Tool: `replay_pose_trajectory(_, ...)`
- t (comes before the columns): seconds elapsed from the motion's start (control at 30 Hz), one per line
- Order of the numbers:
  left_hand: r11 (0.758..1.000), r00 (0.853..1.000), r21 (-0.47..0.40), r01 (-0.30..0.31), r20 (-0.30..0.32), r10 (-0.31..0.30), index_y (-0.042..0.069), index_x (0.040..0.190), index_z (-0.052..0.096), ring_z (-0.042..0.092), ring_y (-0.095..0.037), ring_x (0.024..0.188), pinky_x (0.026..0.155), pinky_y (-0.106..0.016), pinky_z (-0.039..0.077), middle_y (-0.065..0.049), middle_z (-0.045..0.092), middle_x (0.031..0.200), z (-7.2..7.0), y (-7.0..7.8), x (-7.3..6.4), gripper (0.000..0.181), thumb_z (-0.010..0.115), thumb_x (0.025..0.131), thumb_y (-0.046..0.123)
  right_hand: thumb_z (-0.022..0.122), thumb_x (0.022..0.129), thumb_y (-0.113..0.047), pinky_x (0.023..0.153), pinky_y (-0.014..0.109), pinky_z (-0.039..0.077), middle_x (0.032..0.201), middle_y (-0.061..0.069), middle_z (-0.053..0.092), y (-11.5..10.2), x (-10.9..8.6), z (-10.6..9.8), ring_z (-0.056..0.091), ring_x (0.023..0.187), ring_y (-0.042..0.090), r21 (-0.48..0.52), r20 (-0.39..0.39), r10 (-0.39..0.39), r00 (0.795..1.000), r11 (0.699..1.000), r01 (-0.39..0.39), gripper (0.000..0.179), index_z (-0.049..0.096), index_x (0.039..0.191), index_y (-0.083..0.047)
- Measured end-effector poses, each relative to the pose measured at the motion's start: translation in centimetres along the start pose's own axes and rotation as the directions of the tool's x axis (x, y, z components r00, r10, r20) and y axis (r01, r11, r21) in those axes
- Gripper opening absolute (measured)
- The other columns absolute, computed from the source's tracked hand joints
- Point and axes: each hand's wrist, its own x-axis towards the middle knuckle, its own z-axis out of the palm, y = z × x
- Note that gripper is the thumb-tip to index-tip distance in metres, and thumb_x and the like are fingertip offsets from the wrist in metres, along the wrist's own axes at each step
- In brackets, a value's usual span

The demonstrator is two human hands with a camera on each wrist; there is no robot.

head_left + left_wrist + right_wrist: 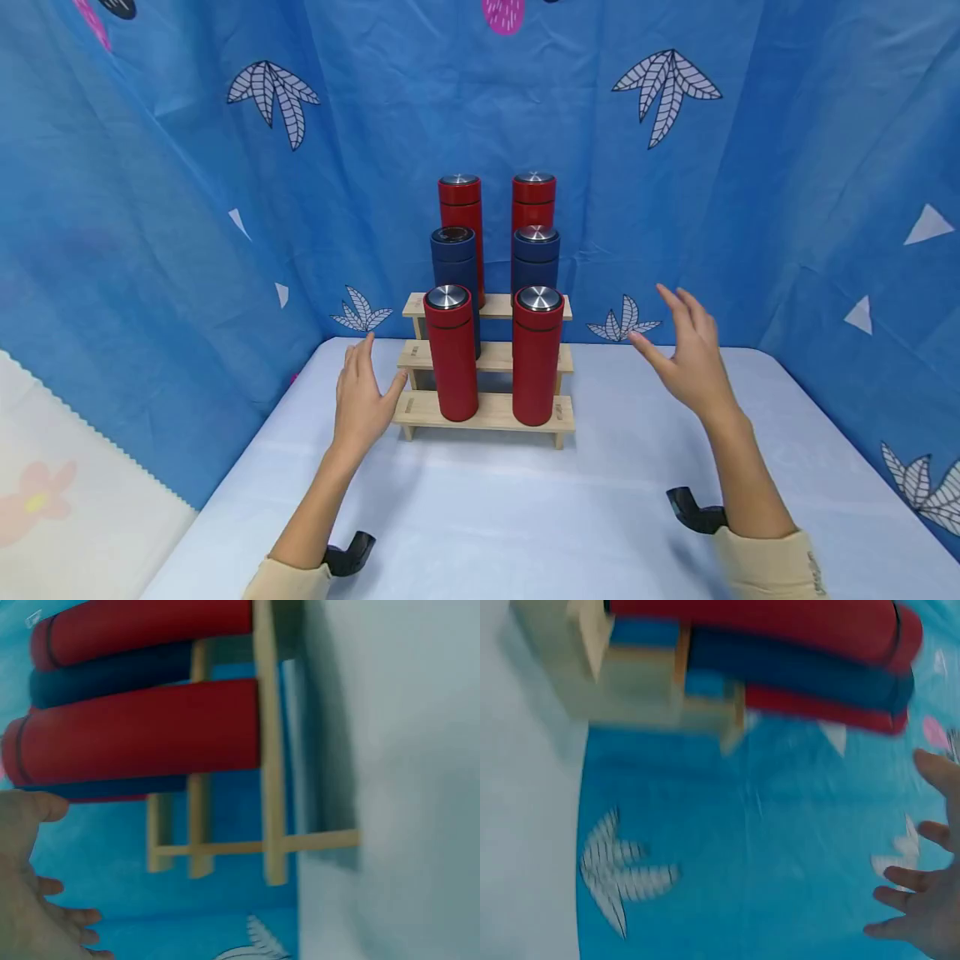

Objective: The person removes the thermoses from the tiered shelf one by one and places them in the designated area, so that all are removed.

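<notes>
Head view is showing a wooden stand (495,408) resting on a white table (495,517), its three steps rising toward the back. Six bottles are standing upright on it, two per step: a front left red bottle (452,362) and front right red bottle (537,362), a middle left blue bottle (453,258) and middle right blue bottle (536,262), and a back left red bottle (460,200) and back right red bottle (533,200). The stepped heights are probably serving to keep every lid visible, and the pairing is likely keeping the load even. The left hand (363,404) is hovering just beside the stand, fingers extended and thumb spread, grasping nothing. The right hand (690,358) is hanging farther out on the other side, equally loose and unoccupied. Front bottles are partly hiding those behind and would be blocking a straight approach to them; both sides are offering easier access. A blue curtain (450,92) is hanging close behind the stand. Black wrist mounts (351,554) are sitting beside the sleeves (768,567).
</notes>
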Motion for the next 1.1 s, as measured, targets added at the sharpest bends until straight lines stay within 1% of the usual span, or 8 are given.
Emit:
replay_pose_trajectory(0.1, 0.991, 0.998, -0.120, 0.059, -0.023, -0.063, 0.004, 0.145, 0.020, 0.020, -0.040, 0.134, 0.102, -0.060, 0.019, -0.023, 0.025, 0.144, 2.0, -0.9, -0.8, 0.071, 0.059, 0.090, 0.026, 0.067, 0.085, -0.030, 0.093, 0.064, 0.029, 0.146, 0.015, 0.029, -1.7, 0.4, 2.4, 0.027, 0.132, 0.035, 0.132, -0.063, -0.039, 0.997, 0.990, 0.047, 0.072, 0.029, 0.146, -0.020)
replay_pose_trajectory(0.23, 0.951, 0.989, -0.273, 0.144, -0.003, -0.151, 0.006, 0.146, 0.019, 0.028, -0.037, 0.130, 0.101, -0.057, 0.024, -0.022, 0.029, 0.142, 4.4, -3.3, -1.6, 0.067, 0.055, 0.093, 0.024, 0.067, 0.085, -0.030, 0.095, 0.057, 0.034, 0.143, 0.009, 0.036, -3.7, 0.2, 6.0, 0.037, 0.127, 0.031, 0.322, -0.112, -0.076, 0.991, 0.941, 0.108, 0.075, 0.025, 0.147, -0.023)
replay_pose_trajectory(0.37, 0.906, 0.980, -0.372, 0.201, 0.076, -0.186, 0.010, 0.148, 0.016, 0.030, -0.036, 0.130, 0.102, -0.053, 0.027, -0.025, 0.032, 0.141, 6.2, -5.7, -2.4, 0.067, 0.054, 0.094, 0.024, 0.068, 0.083, -0.029, 0.097, 0.054, 0.034, 0.145, 0.009, 0.034, -5.2, -1.0, 9.2, 0.039, 0.125, 0.033, 0.465, -0.115, -0.089, 0.989, 0.875, 0.133, 0.085, 0.014, 0.149, -0.025)
replay_pose_trajectory(0.53, 0.851, 0.943, -0.416, 0.321, 0.227, -0.244, 0.019, 0.149, 0.012, 0.037, -0.036, 0.126, 0.100, -0.050, 0.031, -0.024, 0.036, 0.139, 7.7, -7.1, -3.3, 0.069, 0.051, 0.095, 0.034, 0.073, 0.079, -0.023, 0.092, 0.049, 0.041, 0.144, 0.004, 0.034, -5.9, -2.0, 12.0, 0.039, 0.126, 0.024, 0.502, -0.114, -0.107, 0.988, 0.852, 0.150, 0.097, 0.007, 0.150, -0.026)
replay_pose_trajectory(0.67, 0.845, 0.920, -0.385, 0.371, 0.278, -0.278, 0.024, 0.149, 0.014, 0.039, -0.038, 0.124, 0.098, -0.053, 0.032, -0.023, 0.036, 0.140, 8.3, -7.7, -3.8, 0.068, 0.051, 0.094, 0.039, 0.077, 0.076, -0.018, 0.082, 0.043, 0.049, 0.133, 0.005, 0.043, -5.9, -2.3, 13.3, 0.044, 0.118, 0.019, 0.478, -0.130, -0.111, 0.985, 0.863, 0.160, 0.102, 0.006, 0.150, -0.022)
replay_pose_trajectory(0.8, 0.857, 0.922, -0.363, 0.365, 0.272, -0.277, 0.026, 0.148, 0.021, 0.042, -0.035, 0.122, 0.096, -0.052, 0.035, -0.020, 0.034, 0.143, 8.6, -8.1, -4.0, 0.064, 0.051, 0.094, 0.041, 0.077, 0.075, -0.015, 0.078, 0.042, 0.051, 0.127, 0.009, 0.047, -5.7, -2.4, 14.0, 0.047, 0.113, 0.022, 0.457, -0.160, -0.107, 0.981, 0.873, 0.170, 0.102, 0.008, 0.150, -0.020)
replay_pose_trajectory(0.93, 0.865, 0.923, -0.352, 0.358, 0.276, -0.269, 0.025, 0.147, 0.027, 0.051, -0.028, 0.107, 0.089, -0.047, 0.039, -0.011, 0.034, 0.145, 8.7, -8.2, -4.0, 0.060, 0.048, 0.094, 0.045, 0.079, 0.073, -0.012, 0.077, 0.044, 0.051, 0.125, 0.010, 0.049, -5.6, -2.5, 13.9, 0.049, 0.111, 0.023, 0.446, -0.200, -0.109, 0.974, 0.875, 0.189, 0.101, 0.013, 0.149, -0.017)
replay_pose_trajectory(1.1, 0.870, 0.921, -0.339, 0.357, 0.283, -0.267, 0.025, 0.146, 0.028, 0.054, -0.024, 0.100, 0.087, -0.046, 0.040, -0.008, 0.036, 0.145, 8.8, -8.2, -4.0, 0.059, 0.046, 0.095, 0.047, 0.081, 0.065, 0.000, 0.075, 0.042, 0.052, 0.122, 0.016, 0.052, -5.9, -3.4, 11.9, 0.053, 0.104, 0.027, 0.405, -0.295, -0.146, 0.944, 0.876, 0.262, 0.100, 0.022, 0.146, -0.004)
